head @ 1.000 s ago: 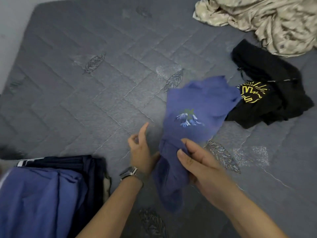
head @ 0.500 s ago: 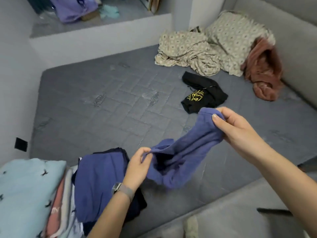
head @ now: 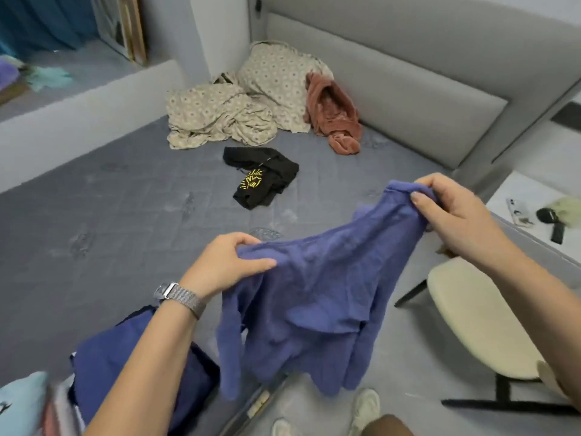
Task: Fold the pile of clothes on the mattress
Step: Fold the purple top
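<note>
Since half a second ago, we are lifting the blue garment [head: 317, 297] higher and stretching it wider, its lower part hanging past the mattress [head: 110, 221] edge. Our left hand [head: 226, 265] is pinching one top corner, our right hand [head: 452, 215] is gripping the other, likely to shake it flat before folding. Folded clothes [head: 125, 366] are stacking at lower left; a black shirt [head: 261, 174] is waiting farther back.
</note>
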`<state>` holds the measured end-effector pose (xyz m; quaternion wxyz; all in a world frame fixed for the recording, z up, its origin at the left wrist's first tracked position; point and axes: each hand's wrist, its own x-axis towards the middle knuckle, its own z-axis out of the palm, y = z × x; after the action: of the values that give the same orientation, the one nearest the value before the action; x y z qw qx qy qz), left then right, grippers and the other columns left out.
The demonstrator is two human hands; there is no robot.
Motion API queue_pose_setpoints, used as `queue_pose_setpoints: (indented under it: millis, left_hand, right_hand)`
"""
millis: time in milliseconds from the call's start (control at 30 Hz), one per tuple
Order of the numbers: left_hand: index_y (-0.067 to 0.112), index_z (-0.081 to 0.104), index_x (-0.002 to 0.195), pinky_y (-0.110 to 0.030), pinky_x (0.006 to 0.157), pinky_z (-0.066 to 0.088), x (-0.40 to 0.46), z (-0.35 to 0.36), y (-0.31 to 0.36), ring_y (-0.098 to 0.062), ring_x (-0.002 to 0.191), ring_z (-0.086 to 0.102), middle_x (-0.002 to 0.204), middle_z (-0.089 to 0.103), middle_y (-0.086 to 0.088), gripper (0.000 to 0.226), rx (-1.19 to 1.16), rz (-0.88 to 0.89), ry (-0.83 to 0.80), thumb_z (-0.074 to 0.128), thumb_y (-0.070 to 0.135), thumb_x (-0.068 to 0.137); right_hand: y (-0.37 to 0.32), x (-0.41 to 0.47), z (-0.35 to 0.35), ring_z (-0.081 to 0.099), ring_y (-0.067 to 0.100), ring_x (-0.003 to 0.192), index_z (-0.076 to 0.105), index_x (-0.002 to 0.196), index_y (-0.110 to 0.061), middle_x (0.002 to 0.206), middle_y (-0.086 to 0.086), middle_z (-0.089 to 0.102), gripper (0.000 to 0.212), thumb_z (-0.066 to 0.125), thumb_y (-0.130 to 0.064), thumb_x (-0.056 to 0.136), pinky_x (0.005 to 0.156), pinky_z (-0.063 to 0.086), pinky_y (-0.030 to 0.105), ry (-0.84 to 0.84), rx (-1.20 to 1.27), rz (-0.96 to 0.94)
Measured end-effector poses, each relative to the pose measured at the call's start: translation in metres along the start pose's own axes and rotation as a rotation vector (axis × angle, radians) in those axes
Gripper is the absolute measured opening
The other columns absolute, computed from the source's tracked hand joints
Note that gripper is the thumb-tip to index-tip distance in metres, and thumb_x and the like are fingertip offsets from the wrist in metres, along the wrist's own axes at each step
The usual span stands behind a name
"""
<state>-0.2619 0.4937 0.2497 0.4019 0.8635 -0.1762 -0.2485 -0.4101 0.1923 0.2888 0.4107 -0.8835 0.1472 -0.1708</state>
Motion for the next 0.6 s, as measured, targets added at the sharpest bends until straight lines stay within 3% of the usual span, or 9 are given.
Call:
queue_pose_setpoints:
  millis: [67, 167, 300, 367, 467, 600]
  left_hand:
    - [0.017, 0.07, 0.079, -0.01, 0.055, 0.04, 0.009, 0.015, 0.02, -0.002, 0.065, 0.057, 0.07, 0.064, 0.01, 0.021, 0.289, -0.022, -0.094, 0.083, 0.031, 0.07]
    - [0.003, 0.068, 0.07, -0.018, 0.046, 0.033, 0.029, 0.05, 0.056, -0.013, 0.054, 0.041, 0.056, 0.052, -0.004, 0.028, 0.465, 0.015, -0.133, 0.074, 0.029, 0.078]
    - [0.007, 0.071, 0.074, -0.022, 0.056, 0.038, 0.058, 0.106, 0.11, -0.011, 0.062, 0.049, 0.071, 0.067, -0.011, 0.021, 0.206, 0.08, -0.026, 0.066, 0.022, 0.087]
    - [0.008, 0.071, 0.077, -0.026, 0.06, 0.04, 0.07, 0.136, 0.137, -0.01, 0.065, 0.051, 0.073, 0.067, -0.01, 0.02, 0.002, 0.067, 0.053, 0.063, 0.022, 0.089]
    - [0.019, 0.071, 0.073, -0.024, 0.06, 0.043, 0.091, 0.176, 0.17, -0.006, 0.065, 0.053, 0.061, 0.064, 0.011, 0.02, -0.258, 0.018, 0.137, 0.06, 0.018, 0.09]
    - [0.021, 0.072, 0.078, -0.029, 0.07, 0.047, 0.119, 0.214, 0.202, -0.011, 0.077, 0.057, 0.075, 0.066, 0.005, 0.02, -0.47, -0.031, 0.159, 0.058, 0.015, 0.091]
  right_hand:
    - [0.016, -0.014, -0.025, 0.052, 0.007, 0.07, 0.058, 0.089, -0.028, 0.077, -0.015, 0.059, 0.009, 0.05, -0.03, 0.093, 0.065, 0.044, 0.022, 0.06, -0.008, 0.047]
    - [0.048, -0.031, -0.055, 0.058, 0.019, 0.077, 0.06, 0.09, -0.027, 0.081, -0.008, 0.062, 0.015, 0.048, -0.035, 0.088, 0.073, 0.049, 0.04, 0.133, 0.068, 0.139]
    - [0.095, -0.041, -0.094, 0.063, 0.019, 0.079, 0.063, 0.093, -0.027, 0.088, -0.001, 0.069, 0.018, 0.05, -0.016, 0.098, 0.077, 0.053, 0.045, 0.297, 0.24, 0.259]
    - [0.114, -0.041, -0.115, 0.063, 0.016, 0.077, 0.062, 0.094, -0.021, 0.084, 0.001, 0.071, 0.018, 0.048, -0.013, 0.1, 0.073, 0.055, 0.038, 0.367, 0.355, 0.331]
    - [0.139, -0.032, -0.145, 0.063, 0.009, 0.074, 0.061, 0.093, -0.018, 0.078, -0.005, 0.071, 0.018, 0.046, -0.012, 0.101, 0.066, 0.055, 0.022, 0.389, 0.466, 0.399]
    - [0.169, -0.005, -0.171, 0.063, 0.015, 0.078, 0.064, 0.094, -0.017, 0.081, 0.001, 0.071, 0.019, 0.047, -0.013, 0.101, 0.077, 0.053, 0.031, 0.354, 0.605, 0.462]
